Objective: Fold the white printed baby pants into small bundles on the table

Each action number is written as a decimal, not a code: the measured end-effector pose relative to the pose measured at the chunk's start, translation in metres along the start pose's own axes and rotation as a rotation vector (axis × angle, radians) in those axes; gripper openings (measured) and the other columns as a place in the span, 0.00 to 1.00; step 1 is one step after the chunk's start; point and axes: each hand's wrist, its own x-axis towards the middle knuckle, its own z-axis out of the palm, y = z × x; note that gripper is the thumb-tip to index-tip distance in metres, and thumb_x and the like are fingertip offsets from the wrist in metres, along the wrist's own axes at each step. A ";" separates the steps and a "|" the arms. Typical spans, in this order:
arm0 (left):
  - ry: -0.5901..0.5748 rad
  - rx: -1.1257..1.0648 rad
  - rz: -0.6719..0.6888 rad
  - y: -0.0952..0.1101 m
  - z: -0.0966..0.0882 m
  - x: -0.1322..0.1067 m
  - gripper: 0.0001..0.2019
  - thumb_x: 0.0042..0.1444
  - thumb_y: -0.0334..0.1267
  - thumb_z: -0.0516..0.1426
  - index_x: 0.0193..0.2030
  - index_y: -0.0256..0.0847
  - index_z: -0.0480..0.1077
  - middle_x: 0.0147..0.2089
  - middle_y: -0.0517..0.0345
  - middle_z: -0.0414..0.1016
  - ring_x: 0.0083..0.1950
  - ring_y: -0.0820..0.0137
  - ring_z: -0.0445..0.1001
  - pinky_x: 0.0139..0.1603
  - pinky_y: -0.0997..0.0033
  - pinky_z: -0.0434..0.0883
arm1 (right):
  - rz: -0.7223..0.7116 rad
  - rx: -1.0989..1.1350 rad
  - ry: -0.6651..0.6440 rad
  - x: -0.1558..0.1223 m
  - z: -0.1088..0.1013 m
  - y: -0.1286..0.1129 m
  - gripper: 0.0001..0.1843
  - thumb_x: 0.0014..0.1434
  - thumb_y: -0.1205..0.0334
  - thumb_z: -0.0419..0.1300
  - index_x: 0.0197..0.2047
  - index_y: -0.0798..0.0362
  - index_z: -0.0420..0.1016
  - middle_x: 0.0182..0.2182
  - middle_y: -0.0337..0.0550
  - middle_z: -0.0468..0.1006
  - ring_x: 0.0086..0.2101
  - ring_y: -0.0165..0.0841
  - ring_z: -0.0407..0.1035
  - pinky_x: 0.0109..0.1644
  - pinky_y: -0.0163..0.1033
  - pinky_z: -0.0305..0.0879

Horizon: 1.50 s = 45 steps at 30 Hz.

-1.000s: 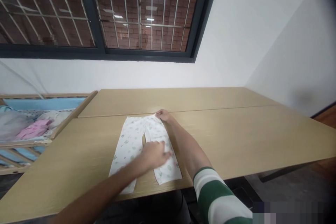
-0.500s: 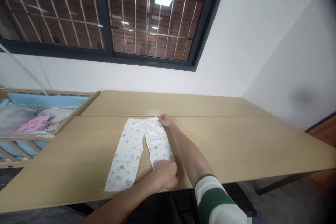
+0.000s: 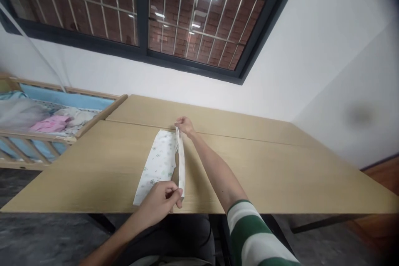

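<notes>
One pair of white trousers (image 3: 157, 160) with a scattered green print lies on the left part of the worktop (image 3: 249, 166), waist toward the worktop's far side and hems toward its near edge. The left leg of cloth lies flat on the worktop; the other stands on edge above it as a narrow strip. At the worktop's near edge, the left hand (image 3: 162, 199) pinches the hem of that strip between thumb and fingers. Close to the worktop's lengthwise seam, the right hand (image 3: 185, 125) grips the waist end, though its fingertips are too small to make out exactly how the cloth sits between them. A green-and-white striped sleeve (image 3: 254, 230) crosses the worktop's near edge. Left of the worktop stands a wooden crib (image 3: 102, 110) holding pink cloth (image 3: 51, 124); beyond and above the worktop is a barred window (image 3: 190, 65).
</notes>
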 end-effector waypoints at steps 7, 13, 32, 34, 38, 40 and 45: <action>0.176 0.137 -0.098 -0.027 -0.042 -0.029 0.22 0.63 0.55 0.50 0.28 0.40 0.69 0.29 0.56 0.80 0.25 0.70 0.72 0.30 0.71 0.66 | 0.000 -0.115 0.040 0.002 0.072 -0.013 0.09 0.50 0.72 0.63 0.35 0.52 0.70 0.27 0.34 0.73 0.29 0.28 0.68 0.34 0.31 0.64; 0.271 0.310 -0.147 -0.047 -0.061 -0.040 0.21 0.64 0.52 0.49 0.27 0.42 0.69 0.28 0.57 0.80 0.27 0.67 0.75 0.32 0.70 0.65 | 0.003 -0.182 0.029 0.002 0.109 -0.008 0.06 0.54 0.73 0.63 0.32 0.54 0.71 0.29 0.37 0.75 0.31 0.29 0.69 0.38 0.34 0.66; 0.614 1.292 0.395 -0.065 -0.014 -0.070 0.23 0.68 0.47 0.49 0.61 0.32 0.68 0.62 0.37 0.72 0.62 0.50 0.71 0.57 0.53 0.67 | -0.803 -0.177 -0.790 -0.170 0.055 -0.046 0.31 0.68 0.51 0.58 0.70 0.51 0.59 0.70 0.51 0.59 0.68 0.39 0.55 0.70 0.44 0.53; 0.618 1.328 0.422 -0.077 -0.003 -0.071 0.25 0.66 0.49 0.51 0.60 0.31 0.69 0.61 0.35 0.72 0.63 0.46 0.69 0.60 0.50 0.66 | -0.880 -0.245 -0.943 -0.202 0.043 -0.046 0.33 0.71 0.50 0.53 0.75 0.47 0.51 0.74 0.47 0.47 0.72 0.37 0.43 0.74 0.44 0.43; 0.597 1.381 0.412 -0.100 0.010 -0.070 0.23 0.64 0.47 0.52 0.56 0.30 0.72 0.55 0.35 0.77 0.58 0.45 0.72 0.60 0.44 0.65 | -0.886 -0.357 -1.058 -0.222 0.036 -0.025 0.32 0.73 0.49 0.48 0.75 0.48 0.51 0.74 0.47 0.45 0.73 0.35 0.37 0.75 0.42 0.37; 0.616 1.404 0.424 -0.107 0.013 -0.069 0.25 0.63 0.43 0.51 0.61 0.29 0.68 0.60 0.34 0.74 0.61 0.45 0.70 0.60 0.44 0.64 | -0.885 -0.385 -1.019 -0.212 0.038 -0.009 0.32 0.73 0.48 0.50 0.75 0.48 0.54 0.74 0.48 0.48 0.73 0.37 0.40 0.75 0.44 0.38; 0.647 1.406 0.444 -0.111 0.013 -0.067 0.34 0.62 0.39 0.52 0.73 0.28 0.51 0.67 0.32 0.66 0.67 0.47 0.66 0.62 0.48 0.64 | -0.860 -0.489 -0.874 -0.154 0.049 0.021 0.34 0.71 0.45 0.51 0.75 0.44 0.50 0.75 0.46 0.43 0.73 0.40 0.39 0.75 0.50 0.34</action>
